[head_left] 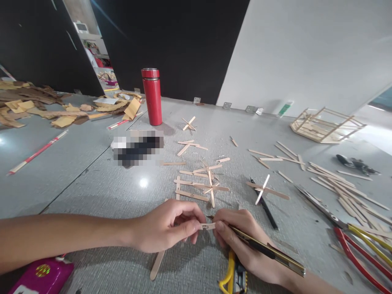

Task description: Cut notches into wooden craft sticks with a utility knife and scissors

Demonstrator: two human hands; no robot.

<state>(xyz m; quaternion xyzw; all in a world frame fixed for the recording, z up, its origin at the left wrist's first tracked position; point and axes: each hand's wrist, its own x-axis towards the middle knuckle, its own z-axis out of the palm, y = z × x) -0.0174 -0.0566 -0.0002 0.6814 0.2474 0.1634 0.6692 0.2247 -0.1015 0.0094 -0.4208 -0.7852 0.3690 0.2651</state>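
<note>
Between my two hands, low in the middle of the head view, is a short wooden craft stick (208,226) with a small dark outline drawn on it. My left hand (171,224) pinches its left end between thumb and fingers. The fingers of my right hand (241,232) close round a gold-and-black craft knife (269,250), its tip pointing left just above the stick, and the right thumb touches the stick's right end. Another craft stick (158,264) lies partly hidden below my left hand. Beyond my hands, several sticks are laid out, some crossed like a star (211,186).
A red flask (152,98) stands at the back left, near cardboard scraps (61,110). To the right lie red-and-yellow-handled scissors (321,208), loose sticks (343,188), a black pen (266,210) and a stick frame (327,124). A yellow cutter (229,275) is at the front.
</note>
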